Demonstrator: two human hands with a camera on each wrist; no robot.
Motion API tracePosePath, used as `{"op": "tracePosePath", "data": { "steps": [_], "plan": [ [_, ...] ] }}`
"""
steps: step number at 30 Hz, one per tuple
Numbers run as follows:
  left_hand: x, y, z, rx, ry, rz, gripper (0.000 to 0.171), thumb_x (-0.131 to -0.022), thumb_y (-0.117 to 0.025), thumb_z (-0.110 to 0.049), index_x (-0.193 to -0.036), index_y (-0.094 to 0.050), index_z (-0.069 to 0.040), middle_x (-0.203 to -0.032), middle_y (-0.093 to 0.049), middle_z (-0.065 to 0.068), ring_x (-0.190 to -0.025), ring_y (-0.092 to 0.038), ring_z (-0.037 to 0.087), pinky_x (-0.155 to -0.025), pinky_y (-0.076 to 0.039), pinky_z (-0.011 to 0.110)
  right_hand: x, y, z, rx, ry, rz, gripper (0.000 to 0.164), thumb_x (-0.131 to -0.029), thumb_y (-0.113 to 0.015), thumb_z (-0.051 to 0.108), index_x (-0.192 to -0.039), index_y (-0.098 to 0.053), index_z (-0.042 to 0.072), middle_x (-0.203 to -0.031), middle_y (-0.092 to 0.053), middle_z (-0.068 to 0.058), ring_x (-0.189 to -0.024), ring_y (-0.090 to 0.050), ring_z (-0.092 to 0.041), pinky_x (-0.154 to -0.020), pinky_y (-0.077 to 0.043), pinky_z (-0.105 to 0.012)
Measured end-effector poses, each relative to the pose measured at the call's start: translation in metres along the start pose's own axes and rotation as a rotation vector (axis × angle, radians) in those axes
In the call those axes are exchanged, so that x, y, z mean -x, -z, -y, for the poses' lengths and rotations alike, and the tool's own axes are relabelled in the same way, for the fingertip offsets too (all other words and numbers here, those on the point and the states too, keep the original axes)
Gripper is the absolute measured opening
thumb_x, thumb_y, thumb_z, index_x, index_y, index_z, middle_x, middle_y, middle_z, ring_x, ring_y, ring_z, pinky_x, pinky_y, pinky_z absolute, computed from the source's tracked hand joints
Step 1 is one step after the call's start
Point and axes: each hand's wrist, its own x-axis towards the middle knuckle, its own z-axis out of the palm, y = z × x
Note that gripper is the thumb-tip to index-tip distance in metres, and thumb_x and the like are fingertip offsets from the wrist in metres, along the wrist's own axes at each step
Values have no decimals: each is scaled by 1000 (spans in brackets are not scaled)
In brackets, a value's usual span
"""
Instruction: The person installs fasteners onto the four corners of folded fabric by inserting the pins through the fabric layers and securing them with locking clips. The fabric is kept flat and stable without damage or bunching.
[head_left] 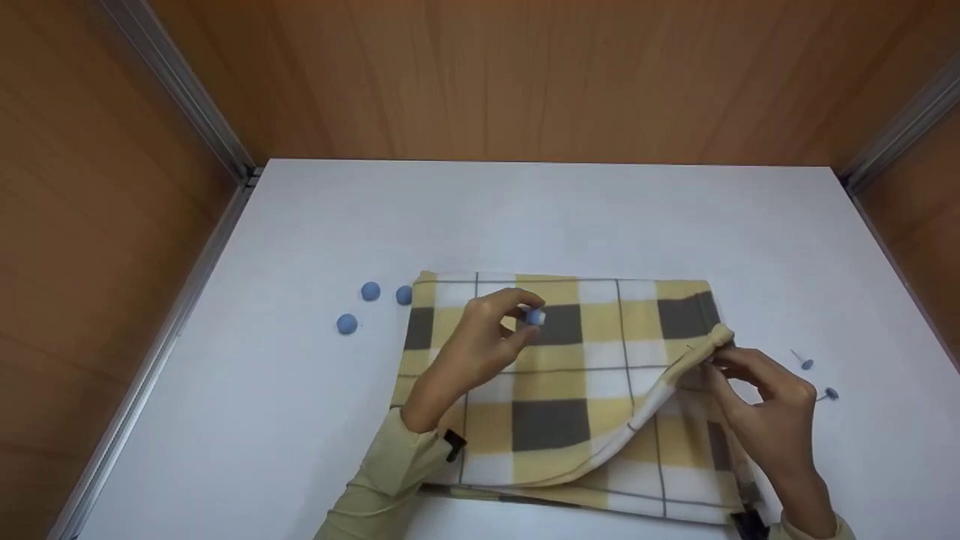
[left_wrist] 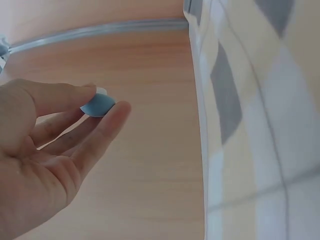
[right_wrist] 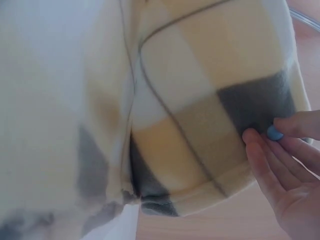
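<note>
One checked cloth (head_left: 551, 386) shows yellow, white and dark grey blocks.

So it's a plain, flat white counter (head_left: 525, 217), with a folded yellow, white and dark grey plaid fabric cloth (head_left: 551, 424) lying on it, top layer lifted at the right. Left of that: three small round blue pieces (head_left: 346, 324), one right by the cloth's edge. Off to the right, two thin pins with round blue-grey heads (head_left: 807, 364).
</note>
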Motion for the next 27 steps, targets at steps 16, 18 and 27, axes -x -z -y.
{"op": "tracePosePath", "data": {
  "steps": [16, 18, 27],
  "plan": [
    [-35, -58, -13, 31, -102, 91, 21, -82, -60, -6, -102, -58, -10, -101, -58, 1, -87, -58, 5, -62, -45, 12, -3, 0, 0, -16, -7, 18, 32, -61, -61, -25, -88, -64, -8, -83, -63, -19, -74, -62, -16, -67, -48, -18],
    [-38, -63, -14, 28, -115, 102, 21, -82, -59, -6, -103, -58, -10, -102, -58, 1, -88, -57, 4, -61, -44, 10, -3, -1, 0, -18, -7, 20, 33, -61, -61, -25, -88, -64, -8, -83, -63, -19, -73, -62, -16, -67, -48, -18],
    [-51, -89, -23, 34, -177, 134, 20, -83, -58, -6, -103, -57, -7, -102, -57, 3, -88, -57, 5, -64, -43, 8, -2, -1, -2, -15, -16, 31, 34, -61, -62, -26, -89, -65, -6, -83, -63, -17, -75, -62, -16, -67, -48, -18]
  ]
}}
